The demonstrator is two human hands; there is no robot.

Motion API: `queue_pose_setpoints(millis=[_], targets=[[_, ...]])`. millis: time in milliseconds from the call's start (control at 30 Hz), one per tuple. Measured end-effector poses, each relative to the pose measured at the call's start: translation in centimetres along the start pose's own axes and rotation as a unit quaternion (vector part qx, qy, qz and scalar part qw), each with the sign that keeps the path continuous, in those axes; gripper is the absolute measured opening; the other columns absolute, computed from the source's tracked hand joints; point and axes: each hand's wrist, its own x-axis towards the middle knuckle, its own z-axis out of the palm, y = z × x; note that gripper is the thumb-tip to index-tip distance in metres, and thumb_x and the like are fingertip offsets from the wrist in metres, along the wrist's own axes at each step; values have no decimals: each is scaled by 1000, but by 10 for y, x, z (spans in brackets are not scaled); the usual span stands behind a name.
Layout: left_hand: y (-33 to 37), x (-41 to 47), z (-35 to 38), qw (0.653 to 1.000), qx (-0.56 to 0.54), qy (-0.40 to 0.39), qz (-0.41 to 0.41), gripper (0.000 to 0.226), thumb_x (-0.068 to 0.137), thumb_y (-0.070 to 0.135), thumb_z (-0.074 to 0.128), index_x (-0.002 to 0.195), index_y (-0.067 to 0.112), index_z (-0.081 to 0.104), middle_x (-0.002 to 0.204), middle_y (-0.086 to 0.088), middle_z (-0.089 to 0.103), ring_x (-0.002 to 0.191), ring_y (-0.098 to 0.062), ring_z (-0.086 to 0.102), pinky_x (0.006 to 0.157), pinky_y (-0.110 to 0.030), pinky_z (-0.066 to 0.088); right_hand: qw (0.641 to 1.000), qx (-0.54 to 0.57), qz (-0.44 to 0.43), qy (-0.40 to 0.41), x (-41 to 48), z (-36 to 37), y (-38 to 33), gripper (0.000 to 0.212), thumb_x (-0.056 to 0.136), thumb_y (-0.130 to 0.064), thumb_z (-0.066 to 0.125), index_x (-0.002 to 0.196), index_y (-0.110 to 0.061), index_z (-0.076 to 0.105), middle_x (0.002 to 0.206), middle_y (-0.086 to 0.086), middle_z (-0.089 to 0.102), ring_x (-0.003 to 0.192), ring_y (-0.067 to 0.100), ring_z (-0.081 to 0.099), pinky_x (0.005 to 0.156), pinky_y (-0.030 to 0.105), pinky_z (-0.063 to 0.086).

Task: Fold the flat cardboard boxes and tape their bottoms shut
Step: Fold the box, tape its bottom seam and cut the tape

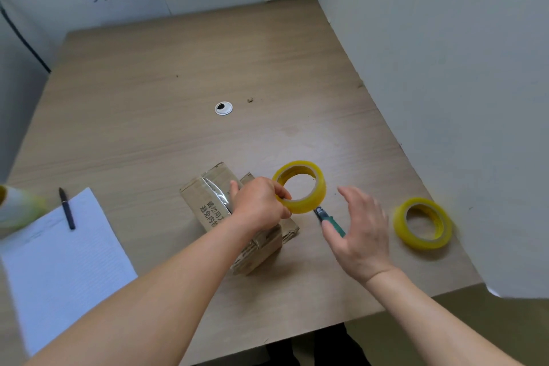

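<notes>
Beside the tape-striped brown box [205, 208], left hand [258, 208] pinches yellow tape roll [312, 202].

1. Tape roll [309, 204] [425, 242]: two, both yellow.
2. Cardboard box [205, 202]: one.
3. Cutter [328, 219] with a green handle: one.
4. Pen [67, 208]: one.
5. Sheet of paper [65, 270]: one.
6. Hands: two, a left hand [258, 205] and a right hand [361, 235].
7. Round cable-hole cap [223, 108] in the table: one.
8. Blurred pale thing [15, 209] at the left edge: one, and I cannot tell what it is.
</notes>
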Motion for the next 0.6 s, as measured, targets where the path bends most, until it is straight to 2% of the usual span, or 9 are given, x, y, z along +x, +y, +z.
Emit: queue_pose_setpoints(millis=[67, 167, 233, 333, 400, 467, 600], targets=[[-2, 1, 1, 1000, 4, 3, 3, 18, 71, 35, 82, 78, 38, 66, 71, 16, 67, 105, -12, 62, 119, -50, 7, 992, 11, -121, 22, 20, -3, -22, 62, 74, -35, 69, 129, -11, 57, 126, 4, 59, 116, 24, 52, 98, 41, 38], [-1, 0, 1, 1000, 14, 5, 12, 16, 72, 36, 79, 74, 38, 63, 68, 17, 64, 101, -12, 63, 119, -50, 6, 976, -82, -197, -52, 44, 4, -39, 65, 67, -34, 76, 128, -18, 58, 116, 0, 65, 115, 25, 57, 102, 48, 33], [0, -1, 0, 1000, 21, 7, 18, 14, 73, 38, 77, 77, 37, 63, 72, 15, 65, 103, -13, 63, 120, -50, 5, 961, -132, -204, -133, 56, 9, -41, 64, 68, -32, 76, 127, -22, 54, 102, -2, 69, 103, 26, 62, 103, 51, 31], [-2, -2, 1, 999, 18, 12, 25, 17, 73, 41, 78, 83, 36, 65, 84, 12, 70, 104, -14, 63, 120, -49, 0, 939, -149, -207, -229, 69, 11, -44, 53, 79, -29, 63, 129, -26, 47, 92, -4, 70, 91, 27, 64, 105, 46, 29], [-4, -4, 3, 999, 20, 24, 37, 23, 73, 41, 77, 91, 34, 65, 84, 13, 67, 104, -14, 63, 120, -50, 0, 935, -122, -210, -260, 72, 13, -46, 52, 81, -25, 59, 131, -28, 43, 93, -5, 70, 88, 28, 64, 99, 37, 33], [-7, -7, 5, 997, 25, 36, 56, 28, 74, 39, 74, 98, 34, 59, 83, 15, 61, 105, -15, 62, 120, -50, 1, 937, -80, -188, -285, 73, 15, -48, 54, 82, -21, 57, 133, -28, 40, 99, -6, 69, 87, 29, 60, 85, 30, 33], [-20, -15, 8, 993, 40, 25, 106, 31, 76, 37, 64, 97, 27, 43, 84, 10, 58, 104, -18, 51, 120, -53, 2, 916, -55, -194, -346, 78, 22, -46, 52, 83, -25, 56, 130, -28, 35, 109, -4, 68, 97, 31, 60, 80, 36, 35]])
